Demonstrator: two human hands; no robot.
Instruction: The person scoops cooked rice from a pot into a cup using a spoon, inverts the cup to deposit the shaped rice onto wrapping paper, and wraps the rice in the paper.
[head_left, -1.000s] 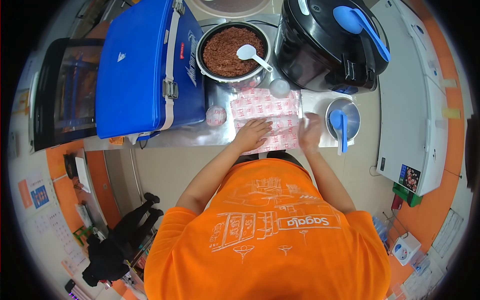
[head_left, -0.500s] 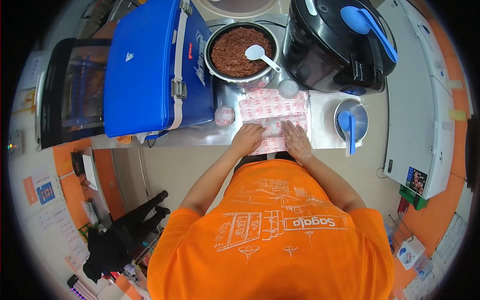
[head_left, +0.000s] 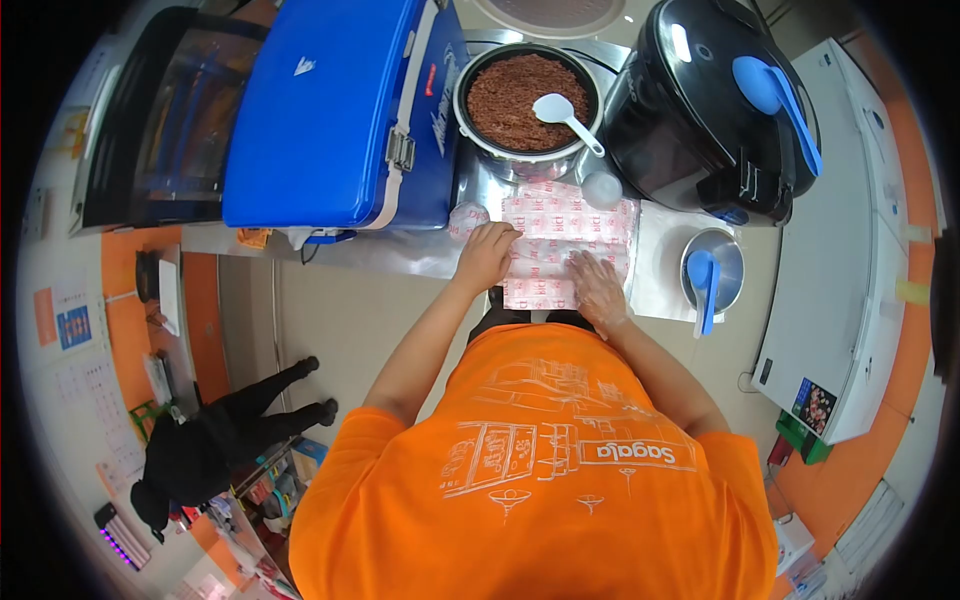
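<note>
Printed wrapping paper (head_left: 575,215), white with red lettering, lies on the metal table in front of me. My left hand (head_left: 487,255) is at the paper's left edge, its fingers loosely bent and touching the sheet. Close beyond those fingers sits a small round bundle (head_left: 467,220) in the same printed paper. My right hand (head_left: 598,290), in a clear plastic glove, lies on the lower right part of the paper with its fingers stretched out. A small translucent round object (head_left: 602,190) stands at the paper's far right corner.
A pot of brown rice (head_left: 500,95) with a white spoon (head_left: 568,120) stands behind the paper. To its left is a blue cool box (head_left: 310,130), to its right a black rice cooker (head_left: 670,120). A steel bowl (head_left: 735,265) holds a blue scoop (head_left: 703,285). A person (head_left: 210,450) stands at lower left.
My left hand has moved up along the paper's left edge, closer to the round bundle. My right hand stays on the paper. The whole view has turned slightly.
</note>
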